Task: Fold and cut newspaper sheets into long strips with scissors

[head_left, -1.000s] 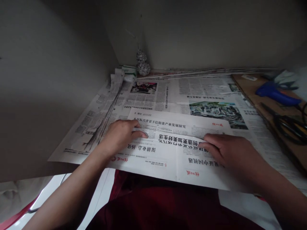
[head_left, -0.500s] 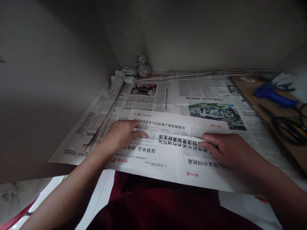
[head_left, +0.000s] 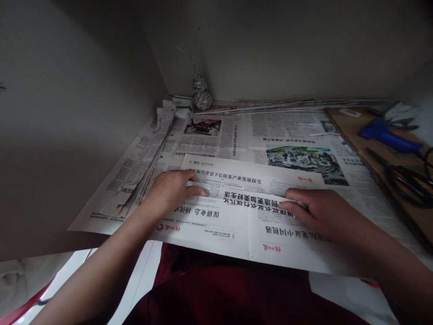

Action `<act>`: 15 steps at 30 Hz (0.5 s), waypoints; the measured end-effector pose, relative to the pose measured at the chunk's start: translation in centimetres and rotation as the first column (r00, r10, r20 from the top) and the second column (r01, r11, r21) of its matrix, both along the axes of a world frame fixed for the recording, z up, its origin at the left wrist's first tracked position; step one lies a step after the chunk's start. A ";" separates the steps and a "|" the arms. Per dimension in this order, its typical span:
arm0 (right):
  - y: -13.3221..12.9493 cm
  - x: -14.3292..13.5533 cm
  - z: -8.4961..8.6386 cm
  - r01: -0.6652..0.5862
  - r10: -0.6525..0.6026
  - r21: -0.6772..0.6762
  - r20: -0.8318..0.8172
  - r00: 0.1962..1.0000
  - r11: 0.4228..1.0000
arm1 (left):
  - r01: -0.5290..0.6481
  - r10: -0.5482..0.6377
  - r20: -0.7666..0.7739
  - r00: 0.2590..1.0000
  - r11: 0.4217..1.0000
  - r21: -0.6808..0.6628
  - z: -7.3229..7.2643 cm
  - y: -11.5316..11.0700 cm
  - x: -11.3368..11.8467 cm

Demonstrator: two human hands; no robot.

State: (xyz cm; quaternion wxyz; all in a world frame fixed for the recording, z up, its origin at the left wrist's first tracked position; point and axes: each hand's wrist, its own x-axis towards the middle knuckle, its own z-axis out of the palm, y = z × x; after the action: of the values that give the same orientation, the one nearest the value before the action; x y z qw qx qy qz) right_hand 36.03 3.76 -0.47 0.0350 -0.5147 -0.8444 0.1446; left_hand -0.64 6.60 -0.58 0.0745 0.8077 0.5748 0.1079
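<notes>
A newspaper sheet (head_left: 237,219) lies in front of me with its upper part folded over toward me, and the fold edge runs between my hands. My left hand (head_left: 172,189) grips that edge at the left, thumb and forefinger closed on the paper. On the right side, my right hand (head_left: 313,207) pinches the same edge between thumb and forefinger. The remaining fingers of both hands are mostly hidden. Beneath the sheet, more newspaper (head_left: 243,140) covers the table.
Narrow newspaper strips (head_left: 152,158) are piled at the left. Thin paper rods (head_left: 270,107) lie along the back wall beside a small woven gourd-shaped piece (head_left: 202,95). At right, a brown board (head_left: 355,131) bears a blue glue gun (head_left: 389,135) and black scissors (head_left: 402,176).
Both hands stay almost in place on the newspaper. A pale bit of the paper edge shows more clearly under my right fingers.
</notes>
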 end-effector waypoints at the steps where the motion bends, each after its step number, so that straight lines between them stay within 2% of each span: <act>1: 0.0 0.0 0.0 0.006 -0.006 -0.007 0.002 1.000 1.000 | -0.014 0.014 0.005 1.000 1.000 -0.009 0.0 0.0 0.0; 6: 0.0 0.3 -0.2 0.012 -0.012 -0.040 0.006 1.000 0.999 | -0.165 0.163 -0.029 0.986 0.979 -0.121 0.7 -0.4 0.3; 10: 0.1 0.4 -0.4 0.018 -0.018 -0.053 0.004 1.000 0.998 | -0.286 0.285 -0.030 0.958 0.948 -0.139 1.0 -1.0 0.2; 15: 0.3 0.5 -0.7 0.020 -0.020 -0.066 0.002 1.000 0.998 | -0.319 0.324 0.041 0.945 0.942 -0.105 0.2 -1.7 -0.6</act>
State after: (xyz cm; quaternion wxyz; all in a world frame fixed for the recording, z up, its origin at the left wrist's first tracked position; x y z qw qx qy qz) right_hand 36.53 4.05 -1.20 0.0187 -0.5243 -0.8339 0.1715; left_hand -1.28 4.93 -0.42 0.1115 0.6951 0.7011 0.1138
